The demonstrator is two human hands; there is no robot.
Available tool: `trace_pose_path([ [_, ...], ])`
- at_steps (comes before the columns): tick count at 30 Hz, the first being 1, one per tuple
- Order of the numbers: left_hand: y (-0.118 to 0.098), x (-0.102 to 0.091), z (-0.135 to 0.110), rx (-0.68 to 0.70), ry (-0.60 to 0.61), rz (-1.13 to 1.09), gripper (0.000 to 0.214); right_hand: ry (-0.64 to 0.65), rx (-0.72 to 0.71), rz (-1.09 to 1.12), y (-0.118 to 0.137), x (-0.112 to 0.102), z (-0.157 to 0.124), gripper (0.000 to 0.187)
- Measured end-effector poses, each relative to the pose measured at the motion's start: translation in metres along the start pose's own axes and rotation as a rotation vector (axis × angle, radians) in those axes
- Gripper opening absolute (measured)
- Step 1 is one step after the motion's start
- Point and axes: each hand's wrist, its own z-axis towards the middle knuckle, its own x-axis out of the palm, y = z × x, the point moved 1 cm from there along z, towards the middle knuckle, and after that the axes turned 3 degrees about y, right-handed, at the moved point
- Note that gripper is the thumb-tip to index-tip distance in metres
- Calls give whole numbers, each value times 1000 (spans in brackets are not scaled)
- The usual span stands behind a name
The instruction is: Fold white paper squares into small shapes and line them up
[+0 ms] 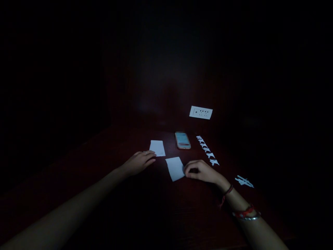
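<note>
Two pale sheets of paper are in front of me on a dark reddish table (145, 201). The fingertips of my left hand (140, 161) rest on the lower left edge of the farther sheet of paper (157, 147), its fingers stretched out. Nearer to me, the second sheet of paper (174, 169) lies at a slant. My right hand (200, 171) pinches that sheet at its right edge between thumb and fingers. Bracelets circle my right wrist.
Beyond the papers lies a phone (182, 140) with its screen lit. To its right runs a row of several small folded paper pieces (206, 150). Some thin paper strips (244, 181) are piled at the far right. A white socket panel (201, 112) is at the back. Surroundings are very dark.
</note>
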Motion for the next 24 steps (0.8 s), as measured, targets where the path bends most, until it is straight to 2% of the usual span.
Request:
trace_pose_path([
  [4,0,2,1,1,-28,67,35,105,37,19,-7,3,-6,22],
  [7,-9,-3,1,52,-76,96,35,-8,105,-6,-10,5,-6,30],
  [9,-20,-6,1,104,-77,77,34,-137,142,-61,-12,6,-5,37],
  [11,-34,-7,1,147,-61,34,33,-208,171,-133,-13,9,-4,49],
  [15,-59,1,1,229,22,-58,34,-122,285,-206,-19,19,-3,67],
  [19,-70,6,1,268,77,-111,33,-89,294,-184,-22,23,-2,66],
  [24,-78,-7,0,323,73,-147,34,-194,217,-27,-26,24,1,63],
])
